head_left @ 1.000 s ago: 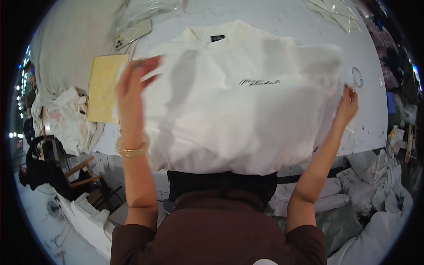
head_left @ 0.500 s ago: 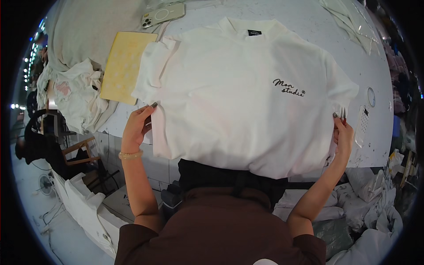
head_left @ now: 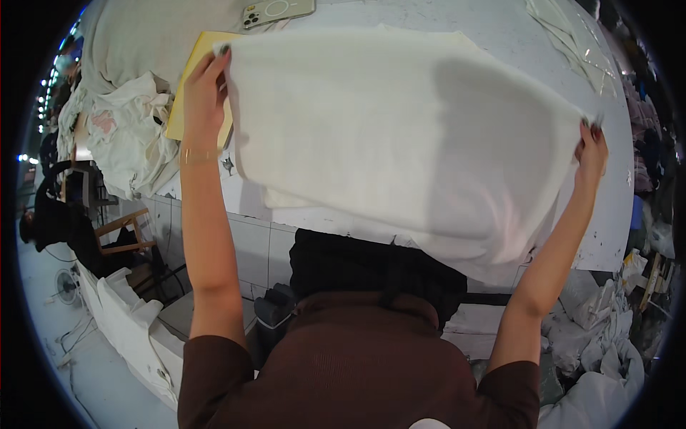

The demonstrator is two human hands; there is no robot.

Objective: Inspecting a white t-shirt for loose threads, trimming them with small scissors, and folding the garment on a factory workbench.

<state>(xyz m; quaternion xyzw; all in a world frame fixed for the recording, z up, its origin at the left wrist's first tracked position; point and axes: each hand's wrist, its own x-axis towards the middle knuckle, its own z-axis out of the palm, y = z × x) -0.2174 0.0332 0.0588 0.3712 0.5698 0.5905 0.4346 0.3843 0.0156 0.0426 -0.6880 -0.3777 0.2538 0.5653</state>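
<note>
Pinching the white T-shirt (head_left: 336,129) between left hand (head_left: 206,89) upper left and right hand (head_left: 592,154) far right, uneven tugging might crease it tbh

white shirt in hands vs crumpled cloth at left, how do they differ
The white shirt is spread broad and fairly smooth; the crumpled cloth lies bunched in folds. The left hand and right hand grip the white shirt, but neither touches the crumpled cloth. The white shirt looks far larger in view than the crumpled cloth. Both are whitish fabric.

A white shirt (head_left: 343,129), corners in left hand (head_left: 206,93) and right hand (head_left: 592,150), over a pale table (head_left: 606,218)
</note>
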